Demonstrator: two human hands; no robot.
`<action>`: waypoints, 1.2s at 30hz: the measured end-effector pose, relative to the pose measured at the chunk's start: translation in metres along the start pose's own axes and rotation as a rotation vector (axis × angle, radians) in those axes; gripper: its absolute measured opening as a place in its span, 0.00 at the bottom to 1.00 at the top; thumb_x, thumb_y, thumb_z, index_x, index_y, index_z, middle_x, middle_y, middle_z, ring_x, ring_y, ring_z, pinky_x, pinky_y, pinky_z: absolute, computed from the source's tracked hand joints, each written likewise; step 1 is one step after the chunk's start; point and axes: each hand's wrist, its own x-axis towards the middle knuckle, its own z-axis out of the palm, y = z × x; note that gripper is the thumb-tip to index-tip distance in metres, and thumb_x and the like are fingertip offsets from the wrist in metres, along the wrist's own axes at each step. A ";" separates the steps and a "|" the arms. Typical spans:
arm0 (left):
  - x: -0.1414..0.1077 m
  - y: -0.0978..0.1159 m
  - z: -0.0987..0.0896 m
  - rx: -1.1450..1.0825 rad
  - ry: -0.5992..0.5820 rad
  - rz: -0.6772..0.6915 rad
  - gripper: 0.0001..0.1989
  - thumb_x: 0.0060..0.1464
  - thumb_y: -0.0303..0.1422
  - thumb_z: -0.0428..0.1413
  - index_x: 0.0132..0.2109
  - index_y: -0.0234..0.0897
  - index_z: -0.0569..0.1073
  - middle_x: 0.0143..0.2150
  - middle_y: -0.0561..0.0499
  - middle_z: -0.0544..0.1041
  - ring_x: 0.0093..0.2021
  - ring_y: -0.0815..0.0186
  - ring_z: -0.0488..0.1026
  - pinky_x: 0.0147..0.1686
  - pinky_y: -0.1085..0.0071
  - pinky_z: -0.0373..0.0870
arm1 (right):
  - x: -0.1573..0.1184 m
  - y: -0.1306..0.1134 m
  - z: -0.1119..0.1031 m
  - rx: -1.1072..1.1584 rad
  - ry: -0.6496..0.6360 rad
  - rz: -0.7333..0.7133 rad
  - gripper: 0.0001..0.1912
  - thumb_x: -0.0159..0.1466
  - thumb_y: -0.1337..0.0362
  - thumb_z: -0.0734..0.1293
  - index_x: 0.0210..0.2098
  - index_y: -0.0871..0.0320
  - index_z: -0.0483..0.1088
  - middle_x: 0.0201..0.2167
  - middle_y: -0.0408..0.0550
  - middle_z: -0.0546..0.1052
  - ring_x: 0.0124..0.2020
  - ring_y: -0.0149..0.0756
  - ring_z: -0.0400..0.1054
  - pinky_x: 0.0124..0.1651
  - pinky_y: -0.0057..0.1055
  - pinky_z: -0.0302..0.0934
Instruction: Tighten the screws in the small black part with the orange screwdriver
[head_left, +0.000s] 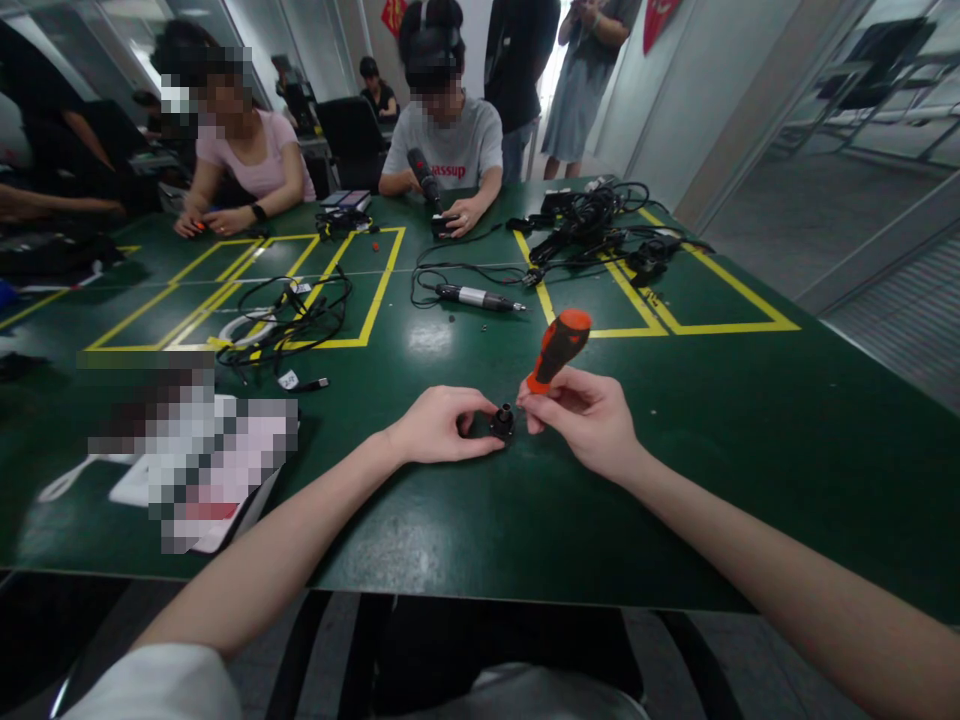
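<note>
Between the thumb and fingers of my left hand is a small black part with a short round post on top, held at the green tabletop. My right hand grips an orange and black screwdriver, its handle tilted up and to the right. The screwdriver's tip is hidden by my right fingers. A small gap separates those fingers from the black part.
Beyond my hands lies a black and silver electric screwdriver with its cord. Tangled black cables sit left, and a cable heap far right. Blurred flat items lie near my left forearm. Two people work across the table.
</note>
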 end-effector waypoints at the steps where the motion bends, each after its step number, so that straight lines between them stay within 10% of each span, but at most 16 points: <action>1: 0.000 0.000 0.000 0.029 -0.001 0.017 0.17 0.57 0.45 0.64 0.41 0.34 0.79 0.29 0.53 0.75 0.27 0.71 0.67 0.30 0.74 0.61 | 0.000 0.000 0.000 -0.005 -0.006 0.004 0.16 0.61 0.49 0.78 0.32 0.56 0.77 0.25 0.43 0.77 0.21 0.31 0.71 0.26 0.30 0.71; 9: -0.003 -0.001 0.001 0.139 0.014 0.088 0.15 0.60 0.45 0.62 0.40 0.35 0.78 0.29 0.55 0.74 0.26 0.71 0.67 0.29 0.74 0.58 | -0.005 0.005 -0.001 0.094 -0.020 -0.006 0.16 0.66 0.50 0.75 0.42 0.56 0.76 0.27 0.44 0.81 0.22 0.31 0.74 0.27 0.28 0.72; 22: -0.004 0.006 0.002 0.181 0.000 0.086 0.13 0.61 0.43 0.61 0.40 0.36 0.77 0.29 0.56 0.76 0.26 0.72 0.69 0.28 0.74 0.59 | -0.005 0.000 -0.006 -0.136 0.066 -0.096 0.13 0.53 0.59 0.84 0.24 0.56 0.79 0.23 0.45 0.80 0.24 0.35 0.74 0.29 0.32 0.71; 36: -0.003 0.009 0.001 0.197 -0.012 0.100 0.13 0.62 0.43 0.60 0.38 0.36 0.75 0.29 0.56 0.75 0.27 0.71 0.71 0.28 0.74 0.59 | -0.011 -0.002 -0.001 0.022 -0.054 0.000 0.11 0.64 0.57 0.77 0.36 0.56 0.75 0.27 0.45 0.82 0.22 0.32 0.75 0.28 0.29 0.74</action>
